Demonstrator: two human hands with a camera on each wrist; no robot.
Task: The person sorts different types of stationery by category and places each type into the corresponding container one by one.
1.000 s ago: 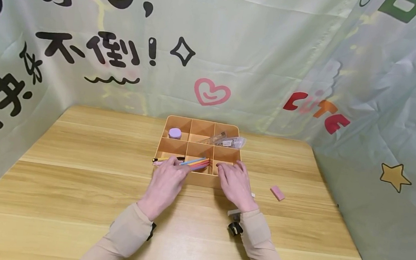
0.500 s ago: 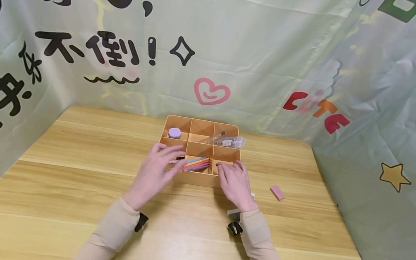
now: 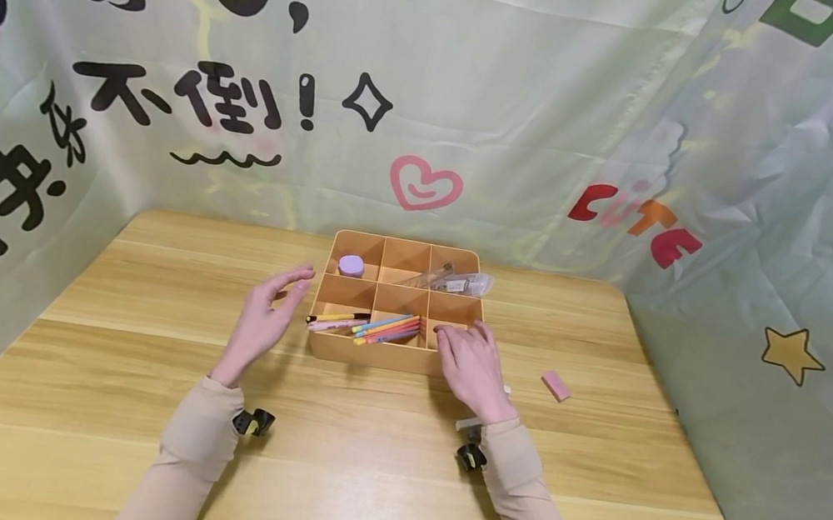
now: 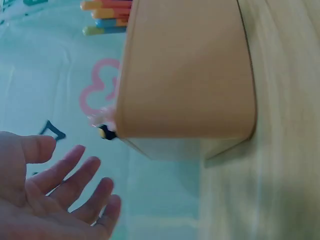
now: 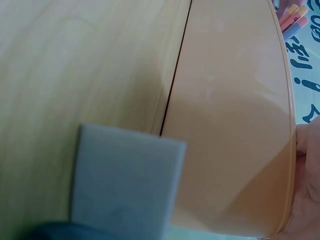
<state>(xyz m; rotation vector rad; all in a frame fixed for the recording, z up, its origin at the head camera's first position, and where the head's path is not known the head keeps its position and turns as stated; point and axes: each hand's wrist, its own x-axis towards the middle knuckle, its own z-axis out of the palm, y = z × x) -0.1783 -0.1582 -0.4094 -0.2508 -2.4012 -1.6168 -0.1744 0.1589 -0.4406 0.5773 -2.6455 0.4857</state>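
Observation:
A tan six-compartment organizer box (image 3: 377,357) stands on the table. My left hand (image 3: 263,321) is just off its left side, fingers spread and holding nothing; the left wrist view shows the palm and bent fingers apart from the box. At the front right corner, my right hand (image 3: 472,370) grips the box with thumb and fingers over the rim; part of that grip is hidden. Colored pens (image 3: 391,329) lean in the front middle compartment. A yellow-and-black pen (image 3: 339,317) and a pink one (image 3: 335,326) lie across the front left compartment, ends over the rim.
A purple-topped container (image 3: 351,265) sits in the back left compartment. Clear plastic packaging (image 3: 467,284) sticks out at the back right. A pink eraser-like block (image 3: 556,386) lies right of the box. A pale grey flat block (image 5: 125,175) fills the right wrist view's foreground.
My left hand has let go of the colored pens, drawn back left and opened out beside the box. The pens stay in the compartment. My right hand has kept its place.

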